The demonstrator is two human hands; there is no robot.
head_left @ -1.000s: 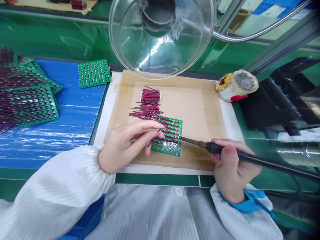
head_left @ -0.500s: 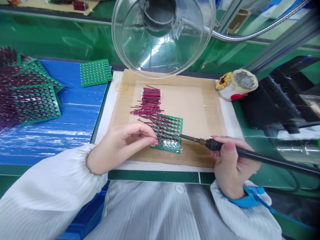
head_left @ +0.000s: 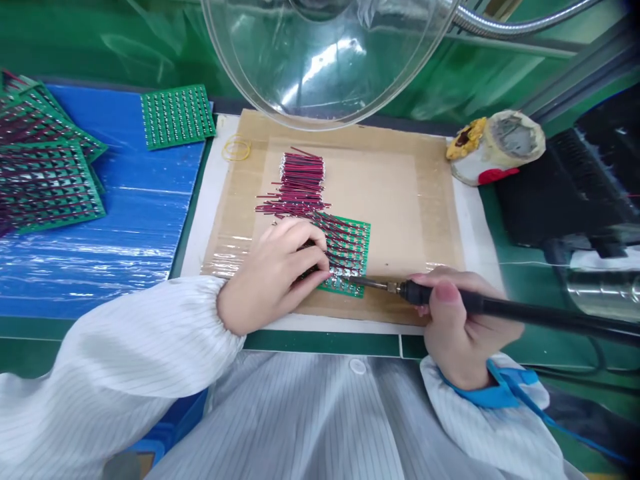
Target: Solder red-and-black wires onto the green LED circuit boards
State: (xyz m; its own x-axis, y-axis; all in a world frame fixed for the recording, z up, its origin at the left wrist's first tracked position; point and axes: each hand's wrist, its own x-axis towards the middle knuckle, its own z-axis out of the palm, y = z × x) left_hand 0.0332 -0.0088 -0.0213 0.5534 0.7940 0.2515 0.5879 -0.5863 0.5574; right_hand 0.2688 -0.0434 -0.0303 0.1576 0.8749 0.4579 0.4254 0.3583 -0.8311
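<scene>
A green circuit board (head_left: 365, 250) with rows of dark red wires lies on the cardboard sheet. My left hand (head_left: 285, 273) rests over the board's left part, thumb and fingertips pinched close to its surface. Whatever lies between those fingertips is too small or hidden to make out. In my right hand (head_left: 460, 320) is a soldering iron (head_left: 445, 297), gripped like a pen; its tip points left and meets the board's lower rows near my left fingertips. Just beyond the board sits a pile of cut dark red wires (head_left: 303, 177).
A clear fume hood (head_left: 320, 93) hangs above the back of the cardboard (head_left: 395, 173). Wired boards (head_left: 55, 180) and a separate board (head_left: 177, 117) lie on the blue surface at left. Yellow rubber bands (head_left: 236, 148) and a round container with yellow sponge (head_left: 500, 147) flank the cardboard.
My left hand has moved right and farther over the board, its fingers now more curled. The iron's tip has shifted to the lower rows. The camera view has also shifted.
</scene>
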